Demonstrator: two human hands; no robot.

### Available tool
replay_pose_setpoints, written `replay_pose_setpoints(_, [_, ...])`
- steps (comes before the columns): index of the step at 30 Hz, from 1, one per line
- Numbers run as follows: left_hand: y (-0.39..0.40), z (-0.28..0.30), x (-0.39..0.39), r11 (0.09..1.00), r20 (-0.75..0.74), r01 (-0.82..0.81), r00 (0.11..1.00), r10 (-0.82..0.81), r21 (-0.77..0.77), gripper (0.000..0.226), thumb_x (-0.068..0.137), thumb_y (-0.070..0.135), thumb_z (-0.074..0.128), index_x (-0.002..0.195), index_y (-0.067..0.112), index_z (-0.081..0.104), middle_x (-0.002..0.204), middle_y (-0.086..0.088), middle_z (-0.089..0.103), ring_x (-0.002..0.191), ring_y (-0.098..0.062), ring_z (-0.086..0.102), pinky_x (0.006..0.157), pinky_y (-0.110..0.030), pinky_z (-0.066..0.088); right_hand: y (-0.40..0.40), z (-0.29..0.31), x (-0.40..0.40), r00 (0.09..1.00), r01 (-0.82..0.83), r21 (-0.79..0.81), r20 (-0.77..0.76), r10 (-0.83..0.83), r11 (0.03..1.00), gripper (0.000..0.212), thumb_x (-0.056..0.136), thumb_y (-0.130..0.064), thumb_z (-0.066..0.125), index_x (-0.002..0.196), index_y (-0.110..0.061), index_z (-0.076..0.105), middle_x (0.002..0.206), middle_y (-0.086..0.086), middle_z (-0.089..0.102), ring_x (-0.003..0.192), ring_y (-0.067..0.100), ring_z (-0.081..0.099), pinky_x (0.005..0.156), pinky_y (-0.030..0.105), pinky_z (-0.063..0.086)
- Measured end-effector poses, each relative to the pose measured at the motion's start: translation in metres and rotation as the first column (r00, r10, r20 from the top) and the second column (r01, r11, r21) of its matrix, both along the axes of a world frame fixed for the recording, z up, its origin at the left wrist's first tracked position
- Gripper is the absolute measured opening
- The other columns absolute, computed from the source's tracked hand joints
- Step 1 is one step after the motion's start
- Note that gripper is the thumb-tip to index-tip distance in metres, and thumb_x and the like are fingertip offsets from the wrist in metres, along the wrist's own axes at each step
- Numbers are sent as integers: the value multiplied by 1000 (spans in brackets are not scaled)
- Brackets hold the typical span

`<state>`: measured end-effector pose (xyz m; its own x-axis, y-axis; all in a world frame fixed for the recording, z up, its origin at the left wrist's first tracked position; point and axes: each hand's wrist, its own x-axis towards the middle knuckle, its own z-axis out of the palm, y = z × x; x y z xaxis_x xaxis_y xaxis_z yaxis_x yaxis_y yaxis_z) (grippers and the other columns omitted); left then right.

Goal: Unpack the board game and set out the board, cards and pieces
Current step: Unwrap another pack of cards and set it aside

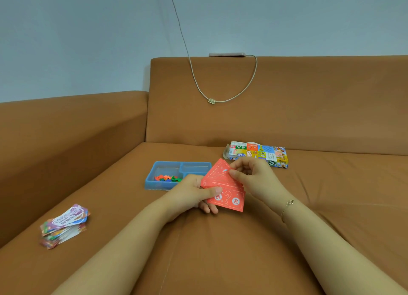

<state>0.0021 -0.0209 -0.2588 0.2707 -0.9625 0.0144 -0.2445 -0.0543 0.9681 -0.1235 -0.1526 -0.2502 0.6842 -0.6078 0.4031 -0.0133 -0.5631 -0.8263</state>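
I hold a fanned stack of red cards (229, 195) above the sofa seat. My left hand (194, 195) grips the stack from the left with the thumb on top. My right hand (254, 175) pinches the top card at its upper edge. Behind the cards sits a blue plastic tray (163, 184) with several small coloured pieces (167, 179) in its left compartment. The colourful game box (258, 154) lies open-ended further back on the right. A pile of purple and multicoloured cards (65, 226) lies on the seat at the left.
Everything lies on a brown sofa (331, 195) with its armrest at the left and backrest behind. A white cable (220, 100) hangs over the backrest, leading to a phone (227, 54) on top.
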Motion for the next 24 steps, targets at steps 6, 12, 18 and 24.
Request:
replay_pose_setpoints(6, [2, 1, -1, 1000, 9, 10, 1000, -10, 7, 12, 91, 19, 62, 91, 7, 61, 66, -6, 68, 57, -11, 65, 53, -16, 50, 2, 0, 2, 998, 1, 19, 56, -2, 1000, 16, 84, -21, 70, 71, -15, 63, 67, -2, 61, 59, 5, 51, 56, 15, 42])
replay_pose_setpoints(12, [2, 2, -1, 999, 44, -1, 999, -1, 37, 12, 91, 22, 61, 86, 10, 62, 62, -4, 68, 49, -8, 60, 51, -15, 46, -1, 0, -4, 999, -37, -15, -5, 37, 999, 18, 88, -4, 63, 76, -18, 61, 75, 0, 60, 70, 13, 52, 64, 19, 44])
replay_pose_setpoints(18, [4, 5, -5, 998, 63, 49, 997, -51, 38, 11, 92, 20, 61, 88, 9, 61, 59, 2, 67, 50, -6, 61, 51, -15, 46, 4, -3, -2, 999, 30, -20, 23, -30, 999, 21, 88, -25, 66, 73, -11, 61, 67, -2, 59, 59, 6, 48, 57, 18, 40])
replay_pose_setpoints(24, [3, 6, -6, 998, 91, 13, 996, -18, 55, 16, 91, 23, 61, 78, 15, 60, 57, -3, 67, 44, -6, 56, 50, -12, 43, 0, -4, -4, 999, 40, -62, -29, -42, 997, 15, 89, -11, 62, 78, -21, 62, 76, -3, 61, 67, 10, 50, 64, 23, 45])
